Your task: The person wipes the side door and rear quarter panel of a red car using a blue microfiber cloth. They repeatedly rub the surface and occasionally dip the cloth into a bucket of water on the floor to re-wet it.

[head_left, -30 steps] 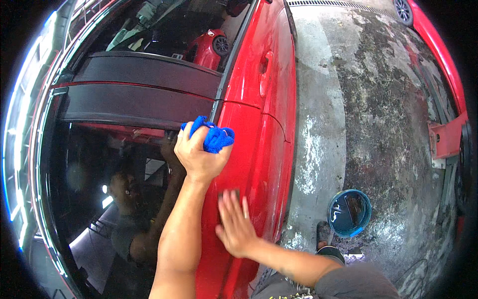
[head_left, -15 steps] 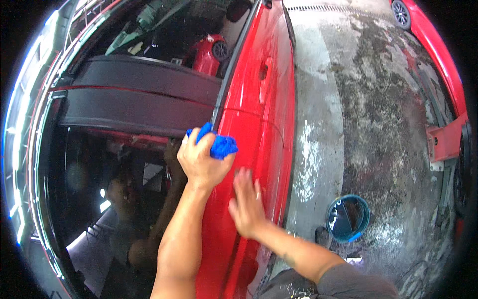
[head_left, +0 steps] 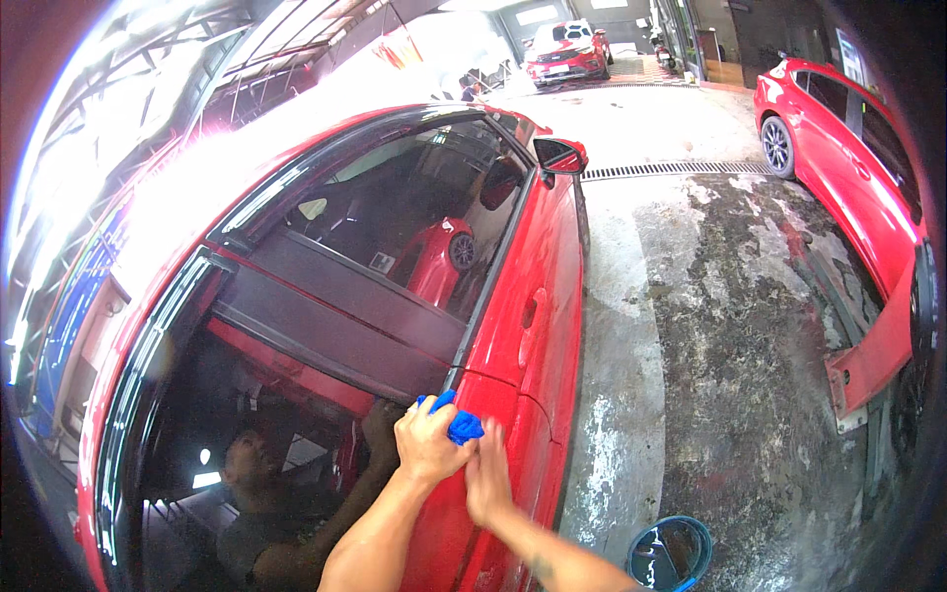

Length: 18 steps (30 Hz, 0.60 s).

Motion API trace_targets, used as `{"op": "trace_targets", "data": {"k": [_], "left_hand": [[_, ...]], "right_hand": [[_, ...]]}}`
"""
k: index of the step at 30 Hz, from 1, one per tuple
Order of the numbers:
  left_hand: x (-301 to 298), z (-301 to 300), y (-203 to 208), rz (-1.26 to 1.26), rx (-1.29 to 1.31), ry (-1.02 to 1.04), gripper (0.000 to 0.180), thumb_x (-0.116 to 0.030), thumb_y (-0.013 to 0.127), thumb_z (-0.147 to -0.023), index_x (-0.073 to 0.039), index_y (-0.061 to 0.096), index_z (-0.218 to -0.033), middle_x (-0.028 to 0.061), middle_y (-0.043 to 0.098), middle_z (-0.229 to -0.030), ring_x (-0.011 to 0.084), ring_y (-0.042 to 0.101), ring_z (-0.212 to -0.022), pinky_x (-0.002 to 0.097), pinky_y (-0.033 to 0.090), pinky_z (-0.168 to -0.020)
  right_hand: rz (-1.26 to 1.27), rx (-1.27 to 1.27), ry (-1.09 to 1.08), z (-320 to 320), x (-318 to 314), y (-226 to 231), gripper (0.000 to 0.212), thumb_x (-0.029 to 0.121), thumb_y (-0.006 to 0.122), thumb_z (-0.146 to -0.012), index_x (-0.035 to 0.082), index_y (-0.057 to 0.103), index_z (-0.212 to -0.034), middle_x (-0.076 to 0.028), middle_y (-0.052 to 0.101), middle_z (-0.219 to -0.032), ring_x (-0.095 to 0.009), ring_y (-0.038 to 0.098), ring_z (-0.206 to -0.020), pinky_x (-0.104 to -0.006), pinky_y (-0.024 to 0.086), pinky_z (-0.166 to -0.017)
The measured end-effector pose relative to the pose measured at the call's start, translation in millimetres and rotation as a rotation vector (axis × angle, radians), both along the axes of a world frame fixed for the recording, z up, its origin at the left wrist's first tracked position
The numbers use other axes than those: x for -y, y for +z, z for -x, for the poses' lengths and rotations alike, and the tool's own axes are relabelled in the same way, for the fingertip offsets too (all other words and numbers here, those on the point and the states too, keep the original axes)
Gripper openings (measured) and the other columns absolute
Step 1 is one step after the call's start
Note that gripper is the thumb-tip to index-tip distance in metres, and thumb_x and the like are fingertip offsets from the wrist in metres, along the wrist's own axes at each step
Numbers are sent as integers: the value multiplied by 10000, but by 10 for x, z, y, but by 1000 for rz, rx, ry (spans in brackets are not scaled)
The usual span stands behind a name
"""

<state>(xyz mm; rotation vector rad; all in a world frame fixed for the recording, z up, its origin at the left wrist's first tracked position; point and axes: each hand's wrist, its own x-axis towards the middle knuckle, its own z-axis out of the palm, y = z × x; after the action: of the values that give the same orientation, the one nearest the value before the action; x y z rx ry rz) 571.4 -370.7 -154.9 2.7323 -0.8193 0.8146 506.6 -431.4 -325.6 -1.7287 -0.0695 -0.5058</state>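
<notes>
My left hand (head_left: pixel 429 440) is closed around a crumpled blue cloth (head_left: pixel 466 427). It is at the lower edge of a dark side window (head_left: pixel 276 464), where the glass meets the red door of a red car (head_left: pixel 538 345). Beside the cloth, on its right, is my right hand (head_left: pixel 487 481), somewhat blurred, with fingers stretched out over the red panel. Whether its fingertips touch the cloth or the paint I cannot tell. The window reflects a person and the surroundings.
A dark teal bucket (head_left: pixel 671 555) of water stands on the stained wet floor (head_left: pixel 750 395) at the lower right. A red metal ramp-like part (head_left: pixel 873 360) and another red car (head_left: pixel 838 148) are on the right. The wing mirror (head_left: pixel 560 156) juts out ahead.
The view has tilted up, bringing the mirror, roof and more cars into sight. My right hand has come up close to the cloth, which stays in my left hand.
</notes>
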Motion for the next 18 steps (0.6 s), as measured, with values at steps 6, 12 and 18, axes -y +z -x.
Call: {"op": "trace_targets", "data": {"k": [6,12,18], "left_hand": [[39,-5,-194,-82,-74,42,386,-291,920,-608,-102,654,-813,170,687,-939,408,700,-860,525,581,-769],[-363,476,10,-25,59,58,325,-267,886,-648,-88,665,-803,200,711,-935,448,703,-869,546,575,-782],[-1023,2016,-211,25,12,26,290,-211,837,-784,-57,596,-735,223,628,-803,454,655,-773,508,549,-725]], "right_hand": [[309,-272,215,1497,-701,-97,692,258,501,-1076,-46,288,-1660,-297,195,-1755,-484,121,-1643,-634,114,-1322],[272,-172,99,1138,-641,296,749,278,428,-1120,-15,82,-1715,-265,23,-1795,-433,13,-1668,-623,66,-1327],[257,-166,-55,1222,-698,197,678,347,351,-1155,26,153,-1718,-220,99,-1801,-420,42,-1670,-644,79,-1317]]}}
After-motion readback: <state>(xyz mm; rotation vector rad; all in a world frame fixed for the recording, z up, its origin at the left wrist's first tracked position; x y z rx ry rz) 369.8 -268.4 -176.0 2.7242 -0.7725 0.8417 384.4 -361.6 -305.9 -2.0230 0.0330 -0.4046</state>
